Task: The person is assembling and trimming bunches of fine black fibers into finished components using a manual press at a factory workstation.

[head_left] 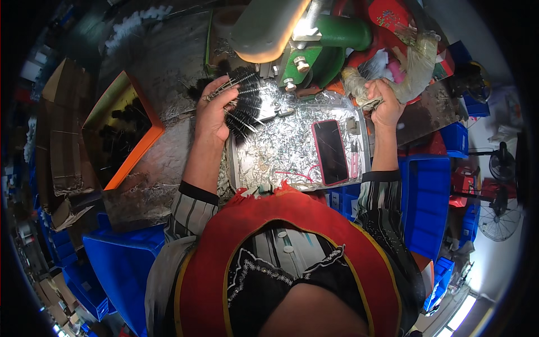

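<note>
A fanned bunch of black-bristled twisted-wire brushes [242,101] is gripped in my left hand [212,115], over the left edge of a shiny metal tray [292,163]. Their bare wire ends stick out past my fingers. On the right, my right hand [386,105] is closed, its fingers curled on a pale, crumpled, wrapped tube [418,62] that bends up and away. What lies inside the wrapping is hidden. Between my hands and a little farther off stands a green machine [303,62] with bolts and a bright lamp [266,33] over it.
Wire scraps litter the tray, where a phone [330,151] and small pink-handled snips [354,160] lie on the right. An orange-edged box [135,160] of black brushes stands at left. Blue bins [424,196] flank me on both sides.
</note>
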The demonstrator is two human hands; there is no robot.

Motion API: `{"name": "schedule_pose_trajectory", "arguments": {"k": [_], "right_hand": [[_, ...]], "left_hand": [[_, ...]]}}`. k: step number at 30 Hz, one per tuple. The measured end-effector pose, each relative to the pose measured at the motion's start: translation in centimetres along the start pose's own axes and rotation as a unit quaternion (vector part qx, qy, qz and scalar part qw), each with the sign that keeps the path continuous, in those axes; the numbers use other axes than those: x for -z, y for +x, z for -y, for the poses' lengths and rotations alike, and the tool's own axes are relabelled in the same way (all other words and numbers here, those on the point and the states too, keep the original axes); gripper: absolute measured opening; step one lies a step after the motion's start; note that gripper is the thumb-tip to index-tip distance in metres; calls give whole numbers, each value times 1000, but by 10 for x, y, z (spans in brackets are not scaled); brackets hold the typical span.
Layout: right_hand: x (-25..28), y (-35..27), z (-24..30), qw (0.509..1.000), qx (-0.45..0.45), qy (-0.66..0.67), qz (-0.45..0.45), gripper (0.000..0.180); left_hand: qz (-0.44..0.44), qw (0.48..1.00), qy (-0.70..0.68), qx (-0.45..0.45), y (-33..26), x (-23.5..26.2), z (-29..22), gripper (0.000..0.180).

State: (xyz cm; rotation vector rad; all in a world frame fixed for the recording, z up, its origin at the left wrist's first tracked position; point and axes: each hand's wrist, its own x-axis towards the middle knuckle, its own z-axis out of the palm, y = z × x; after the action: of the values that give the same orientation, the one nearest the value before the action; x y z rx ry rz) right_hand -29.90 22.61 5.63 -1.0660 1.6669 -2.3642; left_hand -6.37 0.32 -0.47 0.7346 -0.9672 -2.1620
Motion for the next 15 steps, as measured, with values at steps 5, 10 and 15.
{"name": "schedule_pose_trajectory", "arguments": {"k": [5,10,15], "right_hand": [[1,10,22,991,-95,10,-91,14],[-8,37,70,978,-186,-91,-8,23],[3,49,84,965,-239,-105,27,23]], "left_hand": [[-39,998,-45,-34,9,3,6,34],[-26,998,-10,-54,4,-9,3,34],[-30,997,19,-67,7,-18,2,36]]}}
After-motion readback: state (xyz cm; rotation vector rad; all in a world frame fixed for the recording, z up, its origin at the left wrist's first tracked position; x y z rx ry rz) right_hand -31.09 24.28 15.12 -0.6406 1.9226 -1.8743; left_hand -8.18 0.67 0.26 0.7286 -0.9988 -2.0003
